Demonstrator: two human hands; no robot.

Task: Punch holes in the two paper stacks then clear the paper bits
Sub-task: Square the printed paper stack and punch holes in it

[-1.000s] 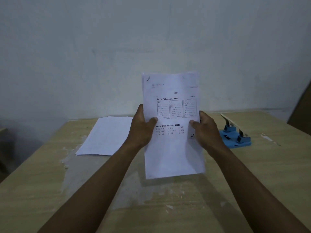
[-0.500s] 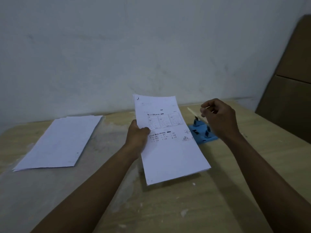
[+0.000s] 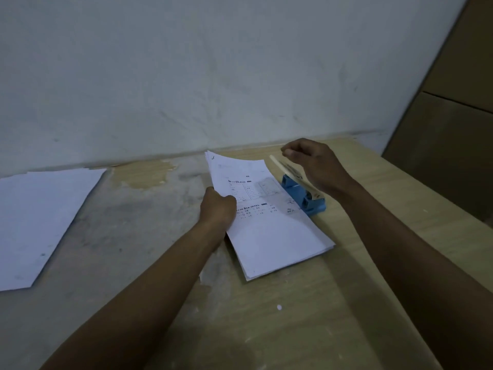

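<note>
White printed stack pinched in left hand, right hand above blue punch

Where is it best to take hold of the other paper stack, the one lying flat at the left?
Probably its right long edge, nearest the left hand. The plain paper stack lies flat, so slide fingers under that edge and pinch from the right.

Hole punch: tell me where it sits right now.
The blue hole punch sits on the table right of centre, under the right hand, touching the printed stack's right edge.
</note>
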